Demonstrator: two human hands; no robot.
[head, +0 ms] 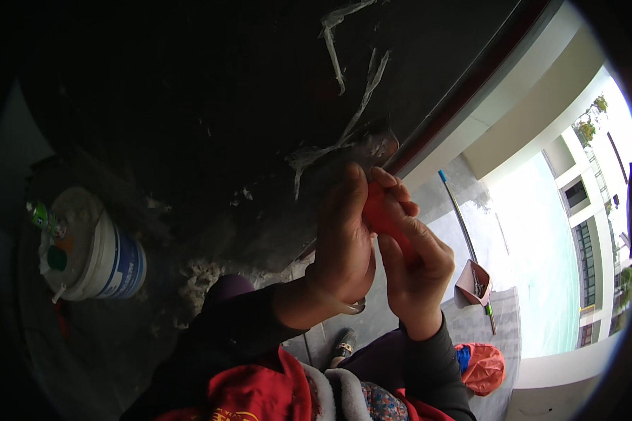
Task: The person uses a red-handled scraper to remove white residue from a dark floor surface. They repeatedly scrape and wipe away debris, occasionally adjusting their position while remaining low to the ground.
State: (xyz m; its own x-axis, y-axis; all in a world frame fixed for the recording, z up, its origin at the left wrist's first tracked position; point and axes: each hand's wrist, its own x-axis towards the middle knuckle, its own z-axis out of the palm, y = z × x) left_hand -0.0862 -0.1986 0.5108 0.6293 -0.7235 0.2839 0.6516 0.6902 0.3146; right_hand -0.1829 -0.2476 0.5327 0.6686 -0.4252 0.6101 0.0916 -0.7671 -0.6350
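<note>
Both my hands are closed around the red handle (382, 213) of a hand tool that looks like a scraper. My left hand (342, 237) wears a light bracelet and wraps the upper part of the handle, its fingertips showing on the far side. Lower down, my right hand (421, 263) grips the handle with thumb and fingers. Beyond my fingers, a thin, dim blade-like end (384, 143) lies against a dark panel (242, 105). Whitish strips of film or tape residue (366, 97) cling to the panel near it.
A white and blue bucket (124, 263) stands at left with a green can (42, 216) on its lid. Pale scraps (203, 281) lie below the panel. A long-handled dustpan (474, 284) and an orange-red cloth item (483, 368) are at right, beside a bright opening.
</note>
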